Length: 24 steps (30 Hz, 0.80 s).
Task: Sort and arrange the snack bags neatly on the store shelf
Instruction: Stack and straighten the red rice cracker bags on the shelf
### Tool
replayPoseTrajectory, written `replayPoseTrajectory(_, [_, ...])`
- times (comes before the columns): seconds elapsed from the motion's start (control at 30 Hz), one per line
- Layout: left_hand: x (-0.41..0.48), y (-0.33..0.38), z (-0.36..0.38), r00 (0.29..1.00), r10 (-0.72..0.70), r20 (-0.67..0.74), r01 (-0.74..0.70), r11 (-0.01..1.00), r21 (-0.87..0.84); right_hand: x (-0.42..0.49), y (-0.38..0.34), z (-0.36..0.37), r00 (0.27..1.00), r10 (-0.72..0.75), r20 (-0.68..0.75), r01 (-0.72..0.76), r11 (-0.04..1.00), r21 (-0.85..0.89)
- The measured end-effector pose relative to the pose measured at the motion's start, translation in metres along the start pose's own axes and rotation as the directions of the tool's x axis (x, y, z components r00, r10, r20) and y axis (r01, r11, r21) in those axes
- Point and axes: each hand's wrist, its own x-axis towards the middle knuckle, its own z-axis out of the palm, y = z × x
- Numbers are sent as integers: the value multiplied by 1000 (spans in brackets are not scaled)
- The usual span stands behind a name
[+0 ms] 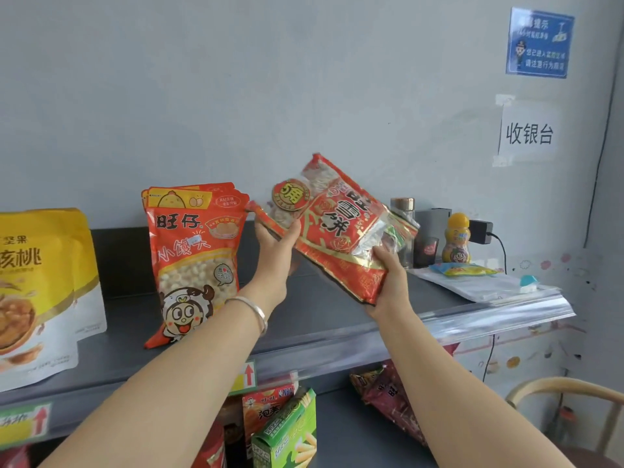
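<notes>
A red rice-cracker snack bag [337, 224] with gold trim and a round "5" sticker hangs tilted above the grey top shelf [324, 319]. My left hand [275, 246] grips its upper left edge, and my right hand [388, 282] holds its lower right corner. To the left, orange bags of small round biscuits [194, 261] stand upright on the shelf, several stacked behind one another. Yellow and white walnut bags [40, 292] stand at the far left.
At the shelf's right end sit a yellow bottle [456, 238], a dark cup [426, 251], a metal-capped jar [403, 211], a plugged-in adapter [481, 231] and flat clear packets [479, 282]. The lower shelf holds a green box [287, 430] and a maroon bag [391, 396]. A chair [570, 420] stands at lower right.
</notes>
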Motion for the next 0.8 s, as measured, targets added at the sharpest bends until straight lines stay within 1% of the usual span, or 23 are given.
replayPoseTrajectory(0.03, [-1,7,-3,1000,5,-26,-7,996,-90,-3,4,5,997,-8,83,7,1000,21])
replayPoseTrajectory(0.07, [-3,13,-8,997,18,-71,-28,989,-143,-5,9,11,986,-21,168,14,999,41])
replayPoseTrajectory(0.13, [-7,24,-24,990,41,-138,-68,977,-200,-11,21,28,957,-27,290,15,999,43])
replayPoseTrajectory(0.17, [-10,30,-35,989,53,-140,-83,973,-215,-14,27,38,947,-15,322,7,1000,25])
replayPoseTrajectory(0.27, [-20,50,-75,986,98,-135,-125,970,-208,-23,50,74,938,16,346,-2,999,-43])
replayPoseTrajectory(0.37, [-36,77,-117,974,153,-166,-182,967,-178,-34,79,109,925,37,378,-21,999,-46])
replayPoseTrajectory(0.5, [-62,122,-179,953,236,-189,-262,957,-127,-61,125,164,888,175,425,-170,984,-49])
replayPoseTrajectory(0.57, [-77,144,-216,939,258,-226,-289,951,-112,-80,153,195,858,216,465,-215,975,-56])
replayPoseTrajectory(0.67, [-105,173,-280,913,259,-315,-305,946,-106,-115,195,243,815,193,547,-194,979,-57])
replayPoseTrajectory(0.73, [-125,187,-325,893,239,-382,-294,951,-91,-140,225,273,770,148,621,-150,987,-49])
replayPoseTrajectory(0.8, [-144,199,-371,866,220,-449,-273,960,-57,-164,257,300,728,145,670,-143,988,-58])
